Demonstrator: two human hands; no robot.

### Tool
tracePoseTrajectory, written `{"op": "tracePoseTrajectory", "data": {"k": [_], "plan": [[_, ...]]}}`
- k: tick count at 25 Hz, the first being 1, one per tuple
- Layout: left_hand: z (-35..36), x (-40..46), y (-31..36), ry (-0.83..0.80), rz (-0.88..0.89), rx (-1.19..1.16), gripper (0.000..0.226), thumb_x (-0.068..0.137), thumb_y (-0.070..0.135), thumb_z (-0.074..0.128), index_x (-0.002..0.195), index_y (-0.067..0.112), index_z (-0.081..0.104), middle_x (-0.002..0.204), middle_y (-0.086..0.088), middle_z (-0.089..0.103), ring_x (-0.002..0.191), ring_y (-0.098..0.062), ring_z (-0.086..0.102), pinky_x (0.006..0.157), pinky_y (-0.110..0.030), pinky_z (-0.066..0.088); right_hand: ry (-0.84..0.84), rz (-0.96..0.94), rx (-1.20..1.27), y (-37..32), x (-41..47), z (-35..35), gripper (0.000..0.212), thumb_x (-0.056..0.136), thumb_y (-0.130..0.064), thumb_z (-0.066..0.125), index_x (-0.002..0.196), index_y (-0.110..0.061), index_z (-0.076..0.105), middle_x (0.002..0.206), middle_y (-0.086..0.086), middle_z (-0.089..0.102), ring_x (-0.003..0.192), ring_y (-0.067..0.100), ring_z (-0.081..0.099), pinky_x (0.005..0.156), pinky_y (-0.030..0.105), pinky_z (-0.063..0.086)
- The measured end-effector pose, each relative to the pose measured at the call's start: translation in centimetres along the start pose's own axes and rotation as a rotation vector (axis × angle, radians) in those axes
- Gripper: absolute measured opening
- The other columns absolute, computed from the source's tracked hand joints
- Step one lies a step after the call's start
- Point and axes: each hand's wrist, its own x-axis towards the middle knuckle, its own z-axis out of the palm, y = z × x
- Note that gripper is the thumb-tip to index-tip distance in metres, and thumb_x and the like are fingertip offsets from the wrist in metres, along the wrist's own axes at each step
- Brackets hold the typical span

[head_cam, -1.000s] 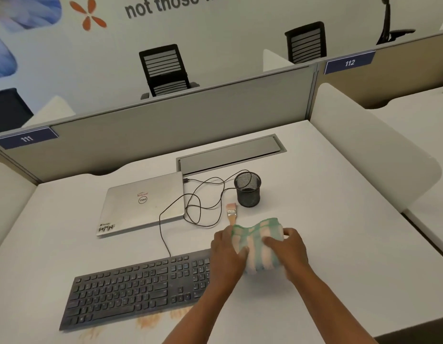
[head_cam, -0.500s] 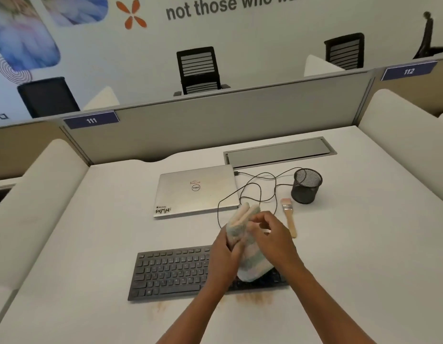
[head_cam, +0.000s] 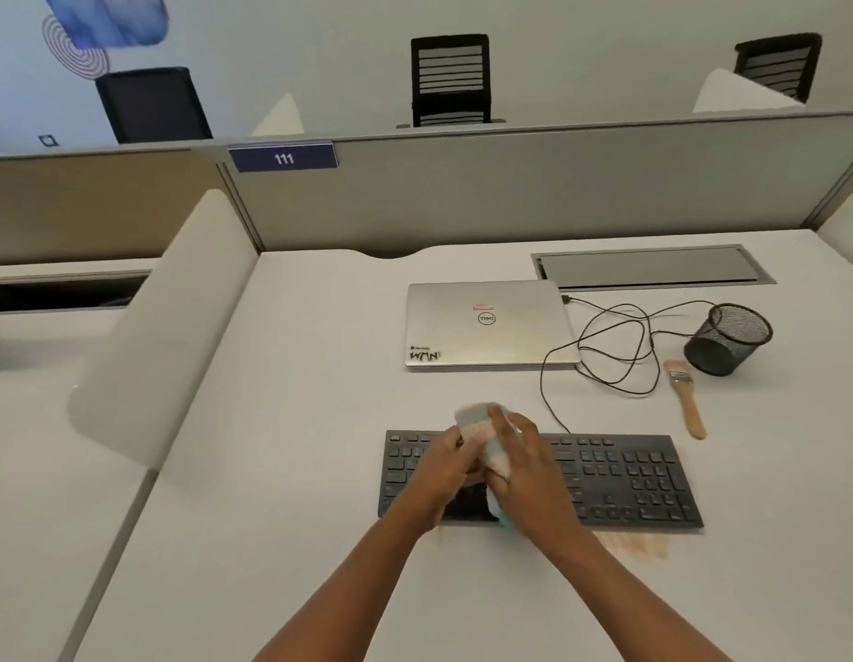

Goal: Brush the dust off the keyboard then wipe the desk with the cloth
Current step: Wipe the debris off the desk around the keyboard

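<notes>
both hands, left hand (head_cam: 443, 463) and right hand (head_cam: 525, 463), grip the folded cloth (head_cam: 482, 434) above the keyboard (head_cam: 625, 480) on the desk (head_cam: 295, 470).

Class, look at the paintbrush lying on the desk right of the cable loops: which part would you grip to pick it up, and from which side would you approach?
Grip the brush by its wooden handle, probably coming from above at the near end. It lies flat, bristles pointing away toward the mesh cup, and the cable crowds its left side, so the near right stays freer.
</notes>
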Motion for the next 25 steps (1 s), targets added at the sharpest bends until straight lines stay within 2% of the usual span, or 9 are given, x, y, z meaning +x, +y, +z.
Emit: {"op": "tracePoseTrajectory", "data": {"k": [3,5,6,8,10,12,16,20,25], "plan": [[-4.6,-0.3,-1.4,0.215,0.108,0.425,0.056,0.101,0.039,0.057,0.15,0.016,0.044,0.138,0.006,0.058,0.118,-0.009,0.061,0.102,-0.03,0.049,0.115,0.073,-0.262,-1.1,1.1,1.7,0.086,0.086,-0.04,0.067,0.157,-0.028,0.021,0.143,0.014,0.041,0.101,0.034,0.054,0.078,0.046,0.052],[-8.1,-0.6,-2.9,0.278,0.238,0.708,0.083,0.095,0.05,0.063,0.16,0.015,0.024,0.155,0.01,0.034,0.144,-0.01,0.034,0.117,-0.03,0.03,0.104,0.19,-0.377,-2.1,1.6,2.9,0.084,0.083,-0.053,0.067,0.154,-0.028,0.031,0.144,0.016,0.043,0.103,0.039,0.053,0.077,0.051,0.051],[-9.6,-0.6,-3.8,0.23,0.262,0.839,0.098,0.09,0.057,0.065,0.162,0.014,0.013,0.163,0.007,0.019,0.152,-0.012,0.016,0.124,-0.034,0.019,0.07,0.224,-0.413,-2.6,1.7,3.6,0.083,0.082,-0.061,0.066,0.152,-0.03,0.036,0.146,0.016,0.042,0.109,0.042,0.052,0.081,0.056,0.049],[-11.8,-0.4,-5.2,0.097,0.233,1.083,0.121,0.081,0.073,0.063,0.161,0.014,-0.007,0.167,0.005,-0.012,0.153,-0.012,-0.015,0.127,-0.041,-0.002,0.023,0.208,-0.457,-3.7,1.6,5.1,0.079,0.081,-0.065,0.065,0.149,-0.031,0.044,0.147,0.019,0.044,0.114,0.046,0.051,0.085,0.061,0.047],[-12.6,-0.2,-6.0,0.005,0.205,1.256,0.133,0.075,0.081,0.061,0.159,0.015,-0.017,0.165,0.002,-0.024,0.15,-0.015,-0.028,0.125,-0.046,-0.01,0.023,0.152,-0.445,-5.0,1.8,6.3,0.075,0.08,-0.058,0.071,0.145,-0.031,0.048,0.144,0.02,0.048,0.108,0.047,0.054,0.081,0.06,0.05],[-12.9,0.2,-6.3,-0.026,0.203,1.341,0.134,0.073,0.082,0.062,0.159,0.016,-0.017,0.167,-0.002,-0.022,0.151,-0.019,-0.027,0.124,-0.05,-0.013,0.038,0.091,-0.428,-7.1,1.9,7.2,0.074,0.078,-0.054,0.076,0.143,-0.031,0.051,0.14,0.02,0.053,0.103,0.045,0.057,0.073,0.055,0.053],[-14.0,1.0,-5.6,-0.047,0.195,1.39,0.13,0.072,0.078,0.067,0.162,0.023,-0.009,0.17,-0.001,-0.011,0.154,-0.019,-0.019,0.123,-0.051,-0.013,-0.028,0.053,-0.418,-10.1,1.4,8.3,0.07,0.071,-0.051,0.08,0.136,-0.033,0.06,0.138,0.019,0.057,0.104,0.043,0.061,0.07,0.05,0.055],[-14.3,1.3,-5.3,-0.078,0.163,1.417,0.14,0.065,0.078,0.073,0.162,0.016,-0.007,0.17,0.001,-0.009,0.154,-0.018,-0.018,0.123,-0.052,-0.013,0.019,-0.082,-0.451,-6.2,1.0,6.6,0.062,0.072,-0.031,0.083,0.131,-0.031,0.063,0.135,0.016,0.058,0.092,0.036,0.06,0.066,0.043,0.052],[-14.8,1.2,-4.2,-0.122,0.157,1.433,0.141,0.062,0.07,0.081,0.162,0.017,-0.004,0.17,0.001,-0.005,0.154,-0.02,-0.019,0.123,-0.055,-0.012,0.039,0.043,-0.488,-3.8,3.0,4.9,0.054,0.078,-0.025,0.076,0.131,-0.03,0.062,0.128,0.017,0.055,0.084,0.034,0.055,0.063,0.04,0.049]]}}
